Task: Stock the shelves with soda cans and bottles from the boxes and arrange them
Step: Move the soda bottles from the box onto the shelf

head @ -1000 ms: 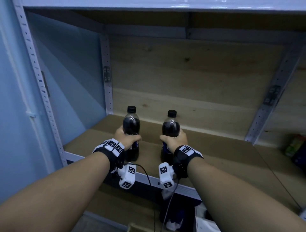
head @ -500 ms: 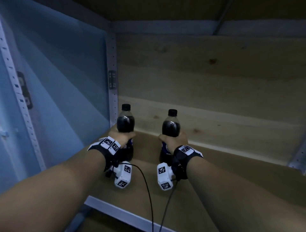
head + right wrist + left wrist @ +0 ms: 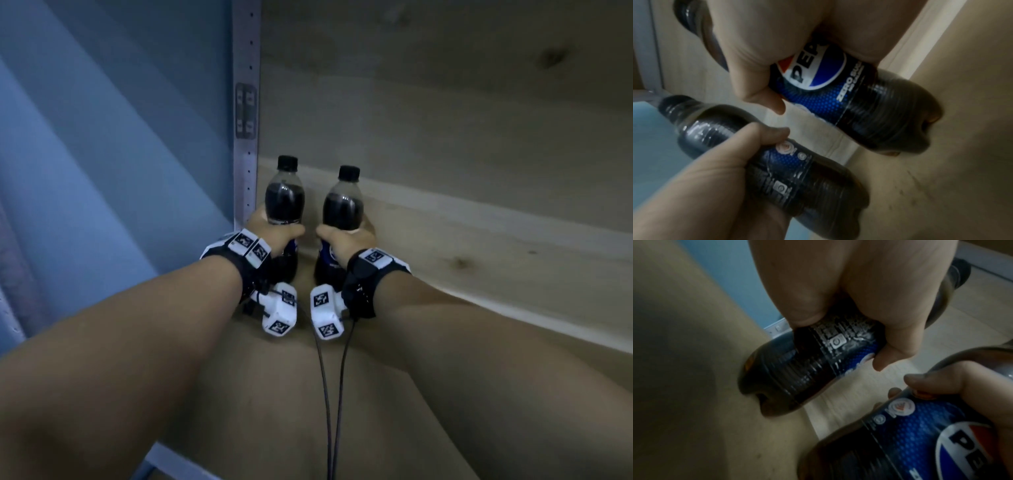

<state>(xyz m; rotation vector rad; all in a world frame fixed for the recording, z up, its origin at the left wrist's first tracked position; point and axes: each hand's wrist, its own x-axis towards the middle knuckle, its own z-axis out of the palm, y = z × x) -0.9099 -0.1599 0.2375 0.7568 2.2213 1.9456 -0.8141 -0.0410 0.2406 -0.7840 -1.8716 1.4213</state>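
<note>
Two dark cola bottles with black caps and blue labels stand upright in the back left corner of the wooden shelf (image 3: 281, 394). My left hand (image 3: 274, 230) grips the left bottle (image 3: 285, 197) around its middle, right beside the metal upright. My right hand (image 3: 346, 236) grips the right bottle (image 3: 343, 205) the same way. In the left wrist view the left bottle (image 3: 797, 369) has its base on the shelf board, held by my left hand (image 3: 849, 296). The right wrist view shows the right bottle (image 3: 869, 104) with its base on the board, close to the back panel, in my right hand (image 3: 777, 48).
A perforated grey metal upright (image 3: 246, 113) stands at the corner, with a blue wall (image 3: 113, 144) to its left. The pale wood back panel (image 3: 462, 137) runs behind the bottles. Bare shelf board stretches to the right. Two cables (image 3: 330, 404) hang from my wrists.
Both hands have carried the bottles deeper and leftward into the back corner, and the bottles now stand closer together. My head has moved in nearer to the shelf.
</note>
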